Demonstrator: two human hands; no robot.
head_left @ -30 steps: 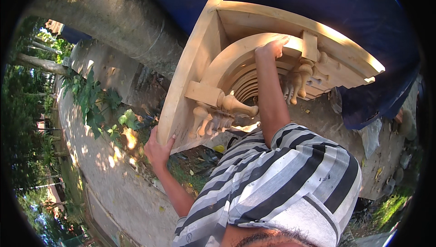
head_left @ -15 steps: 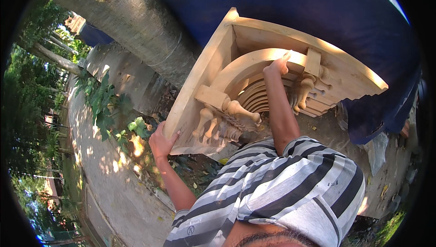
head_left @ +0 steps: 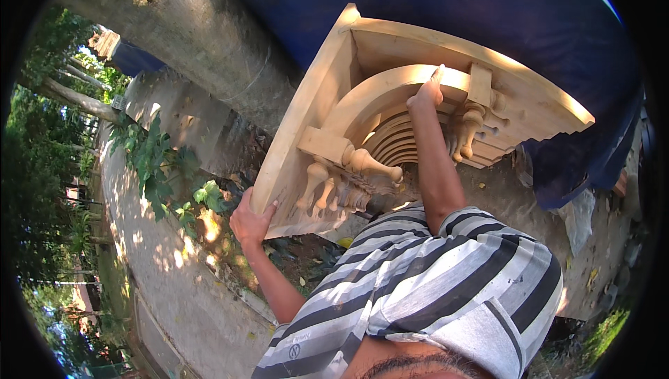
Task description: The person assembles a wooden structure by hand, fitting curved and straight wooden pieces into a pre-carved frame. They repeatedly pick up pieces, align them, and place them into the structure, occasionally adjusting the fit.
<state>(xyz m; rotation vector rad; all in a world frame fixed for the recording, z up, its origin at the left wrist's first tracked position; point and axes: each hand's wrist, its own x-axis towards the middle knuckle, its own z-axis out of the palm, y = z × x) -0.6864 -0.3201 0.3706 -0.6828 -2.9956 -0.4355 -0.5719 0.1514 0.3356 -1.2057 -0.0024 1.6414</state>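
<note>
Two hands hold a carved wooden frame (head_left: 390, 128). My left hand (head_left: 249, 220) clamps its side edge; my right hand (head_left: 426, 93) presses flat on its inner arch. It looks heavy and stiff.

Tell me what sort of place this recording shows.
Probably an outdoor woodworking yard: sunlit bare ground, a tree trunk and leafy plants, a blue tarpaulin, and an unfinished carved wooden piece being handled.

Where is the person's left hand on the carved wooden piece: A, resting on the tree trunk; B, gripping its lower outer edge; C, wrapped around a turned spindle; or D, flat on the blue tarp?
B: the left hand grips the lower outer edge of the carved wooden piece, while the right hand presses on its curved arch.
</note>
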